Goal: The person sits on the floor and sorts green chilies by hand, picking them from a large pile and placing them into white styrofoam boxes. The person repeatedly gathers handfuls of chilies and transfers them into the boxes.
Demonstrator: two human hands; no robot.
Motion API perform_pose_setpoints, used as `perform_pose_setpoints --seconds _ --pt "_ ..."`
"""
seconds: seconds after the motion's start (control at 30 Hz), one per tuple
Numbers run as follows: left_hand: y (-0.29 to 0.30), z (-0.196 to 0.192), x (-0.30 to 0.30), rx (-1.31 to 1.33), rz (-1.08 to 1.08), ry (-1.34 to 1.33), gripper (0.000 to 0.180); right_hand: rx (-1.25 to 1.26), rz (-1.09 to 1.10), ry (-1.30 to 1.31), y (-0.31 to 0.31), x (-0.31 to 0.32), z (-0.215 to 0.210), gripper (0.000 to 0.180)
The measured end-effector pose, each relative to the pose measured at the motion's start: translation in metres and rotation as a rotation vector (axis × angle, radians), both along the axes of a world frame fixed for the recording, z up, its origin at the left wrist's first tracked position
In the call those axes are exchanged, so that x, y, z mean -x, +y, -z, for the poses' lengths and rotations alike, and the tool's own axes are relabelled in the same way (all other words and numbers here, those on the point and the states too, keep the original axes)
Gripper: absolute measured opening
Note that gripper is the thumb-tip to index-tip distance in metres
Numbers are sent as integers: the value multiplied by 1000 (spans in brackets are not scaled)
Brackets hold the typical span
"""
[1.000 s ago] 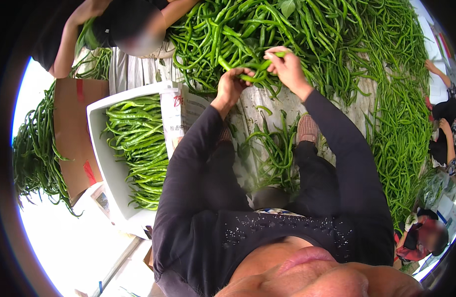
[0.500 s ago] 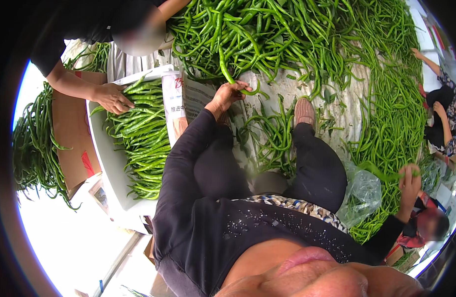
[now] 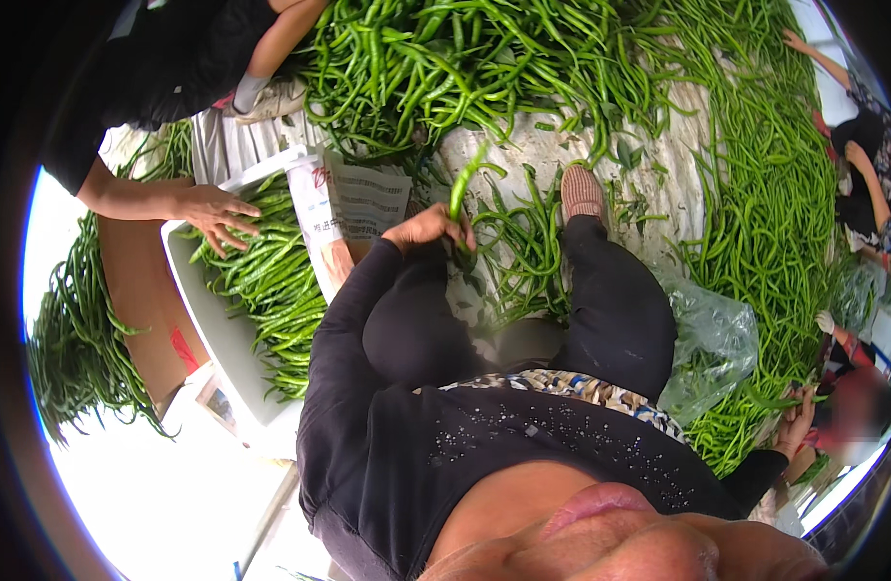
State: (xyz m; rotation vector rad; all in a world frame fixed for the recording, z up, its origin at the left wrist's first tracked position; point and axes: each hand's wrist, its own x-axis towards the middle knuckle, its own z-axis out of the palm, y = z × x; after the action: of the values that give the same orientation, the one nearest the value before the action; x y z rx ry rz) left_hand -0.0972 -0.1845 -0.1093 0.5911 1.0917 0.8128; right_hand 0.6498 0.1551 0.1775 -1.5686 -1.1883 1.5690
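My left hand (image 3: 431,228) is closed round a green chili pepper (image 3: 459,194), whose pale end points up and away from me. Loose chili peppers (image 3: 528,232) lie between my feet, just right of that hand. Far out to the right, my right hand (image 3: 799,421) is low over a spread of chili peppers (image 3: 774,252). Its fingers seem closed on a thin green chili pepper (image 3: 770,399), small in view. Left of my left arm stands a white box (image 3: 196,305) filled with chili peppers laid in rows; a co-worker's hand (image 3: 218,221) is spread over them.
A large heap of chili peppers (image 3: 445,68) lies ahead. Clear plastic film (image 3: 711,334) is beside my right leg. Printed paper (image 3: 373,198) hangs over the box's right side. Left of the box are brown cardboard (image 3: 140,281) and more peppers (image 3: 73,329). Other people sit at the far right.
My left hand has drawn back toward me and turned its pepper upright. My right hand has dropped lower at the right. The co-worker's fingers have spread and lifted from the boxed peppers.
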Motion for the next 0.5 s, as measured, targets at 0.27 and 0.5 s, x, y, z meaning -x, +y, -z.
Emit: perform_pose_setpoints --seconds 0.27,0.5 --pt "55 61 7 -53 -105 1061 30 334 -1147 -794 -28 -3 85 17" --pt "159 14 60 -242 -187 1639 31 -6 -1288 -1205 -62 48 283 27"
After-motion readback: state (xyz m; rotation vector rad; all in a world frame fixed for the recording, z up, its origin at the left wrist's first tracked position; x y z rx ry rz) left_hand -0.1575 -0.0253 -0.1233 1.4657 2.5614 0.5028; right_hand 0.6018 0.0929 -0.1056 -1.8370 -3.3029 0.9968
